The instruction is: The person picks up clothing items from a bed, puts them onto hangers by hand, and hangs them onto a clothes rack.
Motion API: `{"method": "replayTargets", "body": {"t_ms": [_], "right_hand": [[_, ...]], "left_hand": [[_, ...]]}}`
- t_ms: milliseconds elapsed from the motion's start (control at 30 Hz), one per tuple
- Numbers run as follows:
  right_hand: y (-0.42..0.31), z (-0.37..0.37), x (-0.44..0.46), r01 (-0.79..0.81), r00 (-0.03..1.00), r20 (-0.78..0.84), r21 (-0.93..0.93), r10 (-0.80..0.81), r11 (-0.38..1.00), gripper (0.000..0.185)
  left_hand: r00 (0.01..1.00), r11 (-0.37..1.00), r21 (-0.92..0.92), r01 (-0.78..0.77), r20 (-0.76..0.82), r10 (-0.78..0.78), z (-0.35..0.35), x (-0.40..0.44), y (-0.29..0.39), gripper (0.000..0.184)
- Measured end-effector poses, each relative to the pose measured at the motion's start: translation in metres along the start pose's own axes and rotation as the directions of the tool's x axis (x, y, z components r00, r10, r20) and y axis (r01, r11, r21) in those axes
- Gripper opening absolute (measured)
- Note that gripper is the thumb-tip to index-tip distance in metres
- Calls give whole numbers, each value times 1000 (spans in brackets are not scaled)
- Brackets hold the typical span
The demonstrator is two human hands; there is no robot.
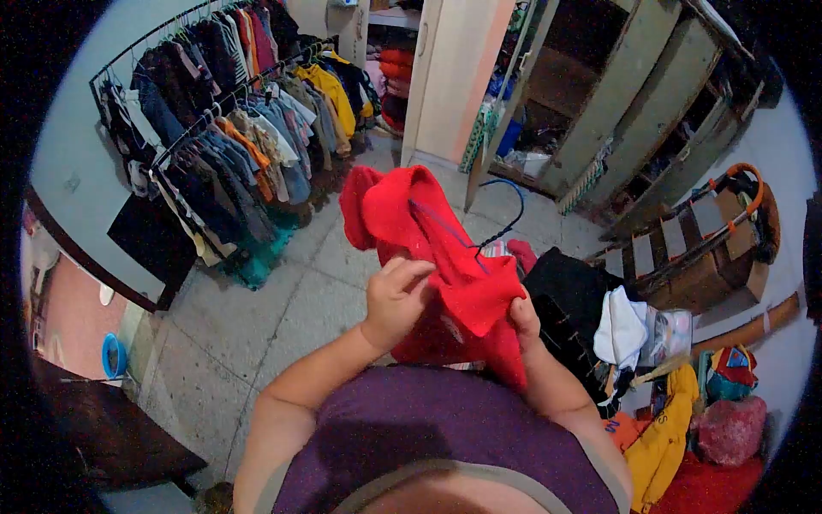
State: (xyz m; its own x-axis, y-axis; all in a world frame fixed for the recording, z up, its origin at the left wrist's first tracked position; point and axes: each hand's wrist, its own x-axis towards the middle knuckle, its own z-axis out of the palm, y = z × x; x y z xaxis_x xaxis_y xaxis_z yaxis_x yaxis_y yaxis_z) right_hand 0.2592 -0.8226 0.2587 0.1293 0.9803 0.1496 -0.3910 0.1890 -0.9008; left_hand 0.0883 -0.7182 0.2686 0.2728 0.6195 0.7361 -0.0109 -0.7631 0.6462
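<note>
A red garment [479, 300] is held up in front of my chest, with a dark wire hanger [514, 224] partly inside it; the hook sticks out at the upper right. My left hand [400, 300] has its fingers bent against the cloth on the left side. On the right side, my right hand [525, 319] grips the garment's edge, thumb on top and the other fingers hidden behind the cloth.
Clothes hang on a two-tier rack [163, 158] at the upper left. Open cabinets [591, 103] stand at the upper right. Black clothing [561, 291], a white cloth [621, 325] and a yellow garment [668, 428] are piled on the right. A blue basin [113, 355] is at far left.
</note>
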Motion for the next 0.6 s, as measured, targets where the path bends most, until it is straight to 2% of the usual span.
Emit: {"method": "replayTargets", "body": {"t_ms": [67, 167, 267, 367, 467, 600], "right_hand": [[1, 14, -6, -39, 991, -122, 191, 63, 981, 81], [-2, 24, -7, 51, 998, -39, 58, -49, 997, 68], [-9, 33, -6, 70, 996, -53, -4, -71, 998, 65], [-7, 32, -4, 67, 996, -65, 38, -65, 997, 64], [-10, 36, -5, 45, 998, -41, 76, -42, 996, 59], [-11, 37, -10, 120, 992, -33, -97, -124, 988, 51]], "left_hand": [[998, 1000, -12, 26, 63, -25, -3, 2, 5, 21], [998, 998, -53, 23, 55, -20, 4, -6, -6, 23], [992, 998, -36, 43, 120, -39, 1, -2, -3, 25], [987, 997, -65, 43, 155, -33, 0, 1, -6, 25], [966, 976, -110, 185, 200, -161, -2, 3, -1, 25], [960, 975, -107, 195, 225, -167, -1, -2, -1, 25]]}}
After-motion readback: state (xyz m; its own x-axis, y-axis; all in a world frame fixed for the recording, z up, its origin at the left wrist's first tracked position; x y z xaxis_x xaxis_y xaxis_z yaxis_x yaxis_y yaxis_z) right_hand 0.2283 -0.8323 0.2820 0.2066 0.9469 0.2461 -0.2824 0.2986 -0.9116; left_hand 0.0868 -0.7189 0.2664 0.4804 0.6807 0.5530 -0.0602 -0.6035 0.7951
